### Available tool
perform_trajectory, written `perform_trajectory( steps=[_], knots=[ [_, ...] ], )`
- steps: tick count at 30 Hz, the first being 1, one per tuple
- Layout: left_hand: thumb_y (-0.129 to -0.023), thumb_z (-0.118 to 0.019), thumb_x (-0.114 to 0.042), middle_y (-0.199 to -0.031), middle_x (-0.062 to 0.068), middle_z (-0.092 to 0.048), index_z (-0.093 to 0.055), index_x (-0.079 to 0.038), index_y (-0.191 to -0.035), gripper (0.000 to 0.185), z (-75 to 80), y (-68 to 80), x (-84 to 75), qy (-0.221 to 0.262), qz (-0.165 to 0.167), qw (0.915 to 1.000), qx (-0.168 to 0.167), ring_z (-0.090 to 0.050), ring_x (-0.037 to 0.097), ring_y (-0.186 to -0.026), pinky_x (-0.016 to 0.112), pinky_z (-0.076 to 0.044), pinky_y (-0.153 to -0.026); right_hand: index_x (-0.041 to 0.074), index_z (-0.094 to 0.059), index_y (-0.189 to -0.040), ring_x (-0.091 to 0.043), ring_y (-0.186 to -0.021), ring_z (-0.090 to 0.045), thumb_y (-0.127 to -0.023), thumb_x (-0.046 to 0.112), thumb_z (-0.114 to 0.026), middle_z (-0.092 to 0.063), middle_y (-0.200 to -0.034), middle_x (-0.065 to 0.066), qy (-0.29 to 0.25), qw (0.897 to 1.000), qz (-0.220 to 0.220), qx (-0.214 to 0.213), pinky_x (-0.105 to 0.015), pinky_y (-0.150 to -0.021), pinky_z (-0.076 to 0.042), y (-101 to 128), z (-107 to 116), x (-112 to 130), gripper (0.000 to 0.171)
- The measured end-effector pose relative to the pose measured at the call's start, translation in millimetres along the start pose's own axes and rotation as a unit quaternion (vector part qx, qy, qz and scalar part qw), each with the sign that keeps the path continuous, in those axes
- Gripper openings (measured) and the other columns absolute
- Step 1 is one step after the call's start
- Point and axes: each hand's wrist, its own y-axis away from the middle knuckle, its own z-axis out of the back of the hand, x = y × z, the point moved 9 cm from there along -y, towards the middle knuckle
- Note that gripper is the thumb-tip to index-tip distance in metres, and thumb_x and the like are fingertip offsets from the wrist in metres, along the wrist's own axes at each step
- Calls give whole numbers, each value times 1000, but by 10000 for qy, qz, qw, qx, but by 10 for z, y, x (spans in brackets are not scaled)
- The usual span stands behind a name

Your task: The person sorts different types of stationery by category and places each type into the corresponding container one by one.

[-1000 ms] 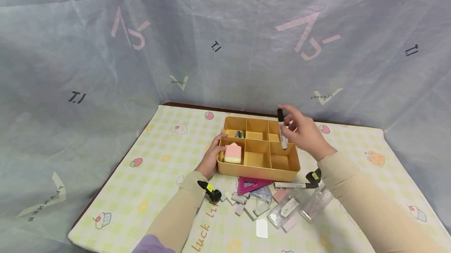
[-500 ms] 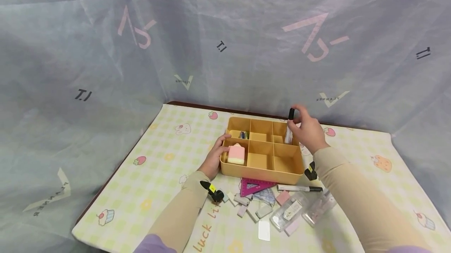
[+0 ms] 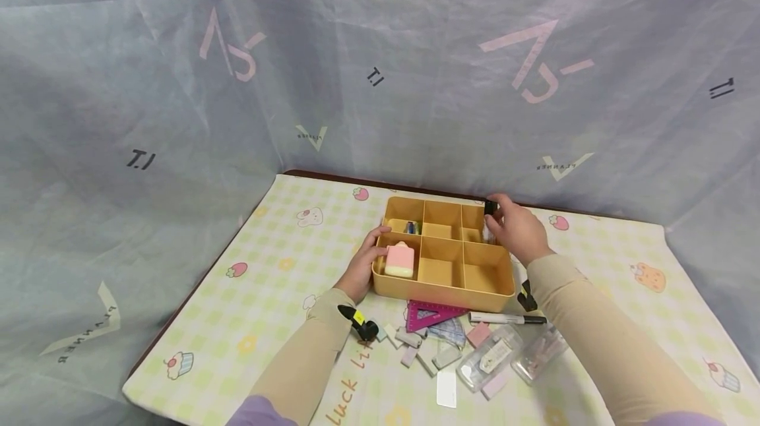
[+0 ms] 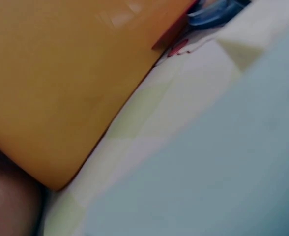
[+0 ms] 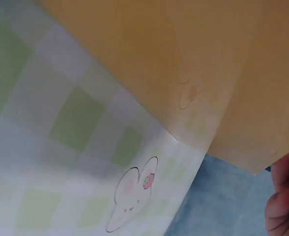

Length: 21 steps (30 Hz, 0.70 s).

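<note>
Checked cloth [image 3: 267, 261]: left hand [image 3: 361, 270] grips organizer [image 3: 445, 284] edge; right hand [image 3: 518, 231] holds marker [image 3: 489, 210] at far-right compartment.

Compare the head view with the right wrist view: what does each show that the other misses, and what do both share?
Only the head view shows both hands, the left hand holding the organiser's left end, the right hand holding a marker at the far right compartment, plus the pink eraser and loose stationery. Only the right wrist view shows a bunny print and a fingertip close up. Both show the yellow organiser and the checked tablecloth.
</note>
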Motion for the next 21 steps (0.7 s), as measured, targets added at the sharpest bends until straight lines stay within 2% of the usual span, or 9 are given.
perform_trajectory(
  steps=[5,8,12,16,21],
  knots=[
    [-95,-47,-16,-164,-5,-22,-40,-16,-151,57,-7,13,-7,4,24,10000,5,-21,23,-150,52,-21,-119,11,-45,-147,-22,-58,-55,-96,28,-62,-62,-87,-13,672,9972,43,313,-45,-53,-47,-44,-60,32,57],
    [-95,-47,-15,-164,-5,-22,-40,-16,-151,57,-14,14,-12,-11,17,10000,22,-22,23,-150,52,-22,-119,7,-40,-151,-25,-57,-56,-95,29,-62,-62,-87,-18,867,9945,-71,575,-47,-51,-48,-61,-101,17,63],
    [-95,-46,-13,-164,-2,-23,-37,-14,-152,57,-39,13,-31,18,-31,10000,93,-26,25,-148,51,-24,-118,3,-34,-153,-27,-58,-58,-95,30,-60,-60,-79,-16,1031,9902,-257,905,-48,-50,-48,-93,-174,-69,70],
    [-95,-45,-11,-163,1,-25,-36,-13,-152,57,-51,20,-39,78,-42,9999,141,-28,26,-147,50,-25,-118,3,-33,-154,-27,-60,-59,-95,32,-58,-58,-72,-11,1138,9879,-286,1013,-48,-51,-49,-130,-234,-142,71],
    [-95,-45,-13,-165,-1,-20,-37,-13,-152,57,-22,22,-47,7,-84,9999,120,-24,26,-149,51,-23,-118,3,-33,-153,-25,-56,-57,-95,32,-57,-56,-66,-9,1220,9874,-194,992,-47,-49,-47,-159,-263,-140,70]
  ],
)
